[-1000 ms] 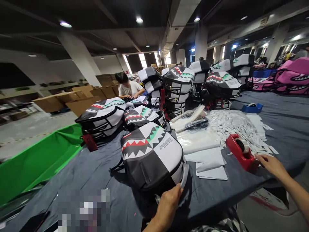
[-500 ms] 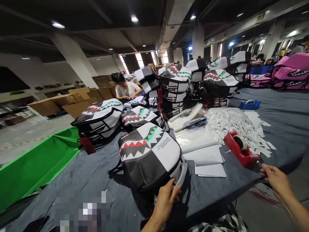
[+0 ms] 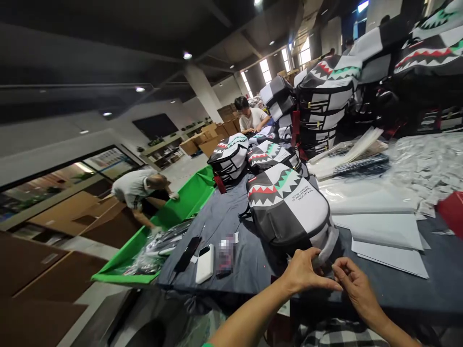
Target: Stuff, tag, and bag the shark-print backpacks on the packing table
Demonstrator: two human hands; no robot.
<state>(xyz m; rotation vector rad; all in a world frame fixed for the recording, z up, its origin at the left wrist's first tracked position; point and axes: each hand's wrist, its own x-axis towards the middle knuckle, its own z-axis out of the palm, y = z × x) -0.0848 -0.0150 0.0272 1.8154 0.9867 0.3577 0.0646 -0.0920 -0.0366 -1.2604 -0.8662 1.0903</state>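
- Left hand (image 3: 301, 273): closed on the grey loop (image 3: 327, 248) at the near end of the backpack, same end as in the earlier frames.
- Right hand (image 3: 356, 284): no longer out beside the red tape dispenser (image 3: 452, 207), now just beside the left hand and close to the loop; thumb and fingertips pinched together, anything between them too small to tell.
- Backpack (image 3: 289, 212): flat on the grey cloth (image 3: 217, 260), shark-mouth print up, loop end toward the hands.
- View swung left since the earlier frames: dispenser now cut off at the right edge.
- Newly in view left of the backpack: phone (image 3: 187, 254), power bank (image 3: 204, 263) and a pixelated object (image 3: 226, 255), all on the cloth.
- Also new: co-worker (image 3: 139, 193) bent over the green bin (image 3: 191, 202), one hand down at bagged items (image 3: 152, 255).
- Right of the backpack: white sheets (image 3: 383, 236), clear plastic (image 3: 361, 197), paper tags (image 3: 427, 164).
- Farther back: backpack stack (image 3: 325, 106), seated person (image 3: 249, 115).
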